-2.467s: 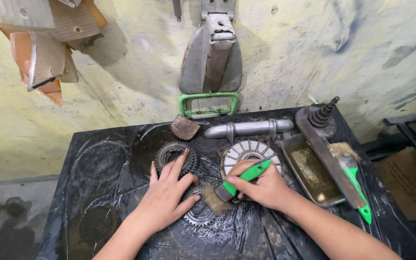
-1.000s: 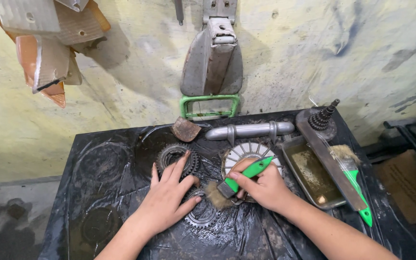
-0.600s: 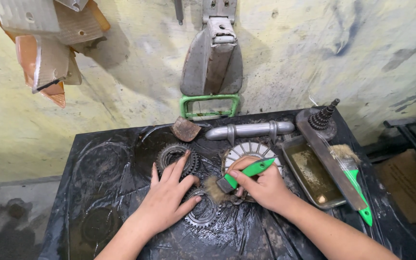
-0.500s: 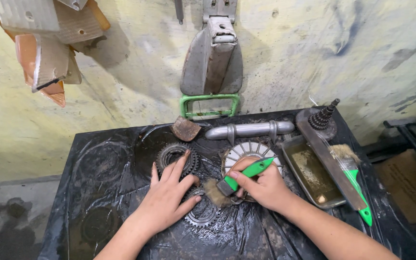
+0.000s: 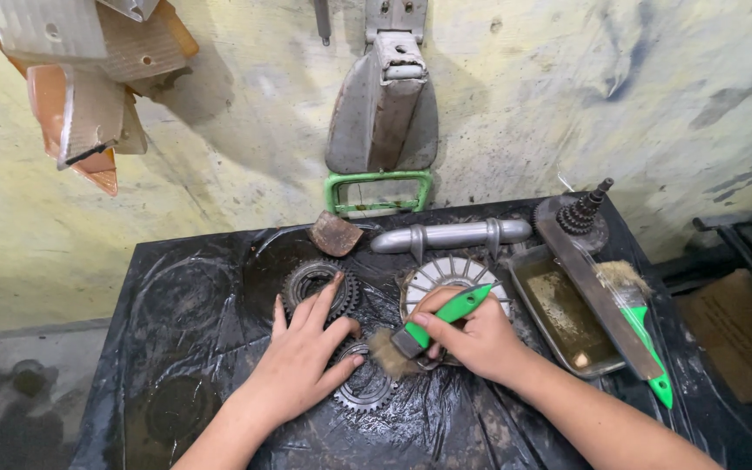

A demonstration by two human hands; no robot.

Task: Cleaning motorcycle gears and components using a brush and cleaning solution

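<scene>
My left hand (image 5: 302, 361) lies flat, fingers spread, on a toothed metal gear (image 5: 360, 383) on the black plastic-covered table (image 5: 176, 296). My right hand (image 5: 476, 335) grips a green-handled paintbrush (image 5: 428, 326), whose bristles touch the gear near my left thumb. A second dark gear ring (image 5: 317, 285) sits just beyond my left fingertips. A round silver finned disc (image 5: 446, 277) lies under and behind my right hand.
A metal tray of murky liquid (image 5: 559, 313) sits at the right, with a long flat bar (image 5: 598, 296) and another green-handled brush (image 5: 641, 335) across it. A stepped gear shaft (image 5: 580, 213), a grey tube (image 5: 450, 235) and a green frame (image 5: 378, 193) stand at the back wall.
The brush and my right hand have shifted slightly back and forth over the gear. My left hand has stayed pressed on it.
</scene>
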